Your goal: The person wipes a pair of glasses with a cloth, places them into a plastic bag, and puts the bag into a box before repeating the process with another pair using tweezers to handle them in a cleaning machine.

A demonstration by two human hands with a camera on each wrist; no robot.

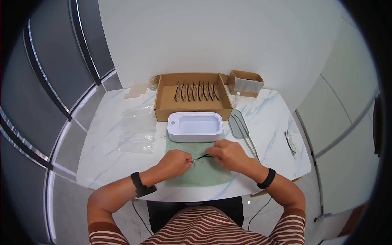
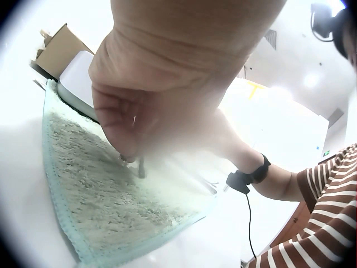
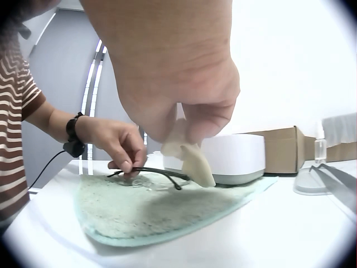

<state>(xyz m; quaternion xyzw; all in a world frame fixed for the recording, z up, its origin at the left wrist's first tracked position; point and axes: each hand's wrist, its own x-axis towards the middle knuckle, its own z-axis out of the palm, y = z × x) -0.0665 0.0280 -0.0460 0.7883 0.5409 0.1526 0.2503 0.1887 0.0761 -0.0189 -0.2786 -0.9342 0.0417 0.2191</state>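
Both hands work on a pair of eyeglasses [image 3: 158, 171] with dark temples, low over a pale green towel [image 1: 194, 178]. My left hand [image 1: 178, 163] pinches the glasses at one side between thumb and fingers. Between the fingertips of my right hand [image 1: 231, 155] is a folded cream wiping cloth [image 3: 195, 165], pinched at a dark temple's end. The clear lenses hang close above the towel in the right wrist view. In the left wrist view my left hand covers most of the frame. Just beyond the hands stands a white open-topped tub [image 1: 175, 131] with a round button.
Behind the tub, a cardboard tray [image 1: 194, 113] holds several glasses in a row. A smaller box [image 1: 247, 88] and spray bottle [image 1: 236, 99] stand right of it. Long tweezers [image 1: 250, 141] lie beside a grey lid [image 1: 235, 130]. Clear bags [image 1: 138, 132] lie left, other glasses [image 1: 290, 143] far right.
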